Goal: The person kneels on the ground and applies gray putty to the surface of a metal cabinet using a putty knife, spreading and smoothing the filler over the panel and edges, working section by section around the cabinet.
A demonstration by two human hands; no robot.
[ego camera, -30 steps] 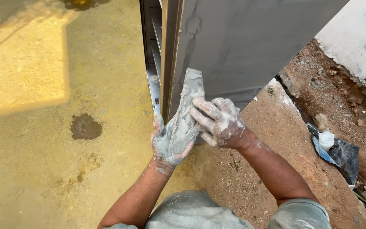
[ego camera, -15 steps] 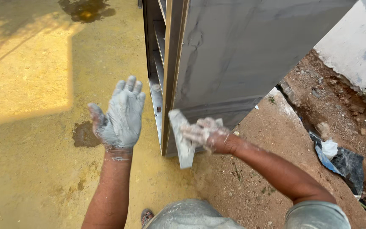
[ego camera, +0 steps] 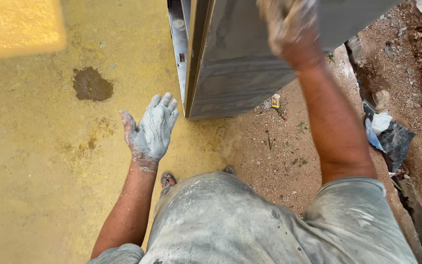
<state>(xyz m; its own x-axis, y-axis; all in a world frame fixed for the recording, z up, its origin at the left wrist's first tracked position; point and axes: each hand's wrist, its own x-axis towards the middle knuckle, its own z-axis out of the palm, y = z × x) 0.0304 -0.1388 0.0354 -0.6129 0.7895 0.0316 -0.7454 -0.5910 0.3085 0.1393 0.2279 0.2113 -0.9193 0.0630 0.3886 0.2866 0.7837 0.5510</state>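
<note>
The grey metal cabinet (ego camera: 250, 58) stands upright on the ground, and everything else is placed from it. The left hand (ego camera: 151, 129) hangs just beside the cabinet's lower front corner, on its open side, over the yellow floor (ego camera: 35, 161). Its palm is spread flat, the fingers apart and holding nothing, and it is coated in pale grey paste. The right hand (ego camera: 289, 27) is raised high against the cabinet's flat grey side, near the top edge of the view. It is blurred and partly cut off. It seems to be closed around something pale, perhaps a rag, but I cannot tell for sure what it grips or whether it grips at all.

At the foot of the cabinet, on the reddish dirt (ego camera: 279, 146), lies a small yellow scrap (ego camera: 275, 100). Well away from the cabinet on its open side, a dark wet patch (ego camera: 92, 84) marks the yellow floor. On the far side, beyond the raised arm, a heap of black and white plastic (ego camera: 387, 134) lies among stones.
</note>
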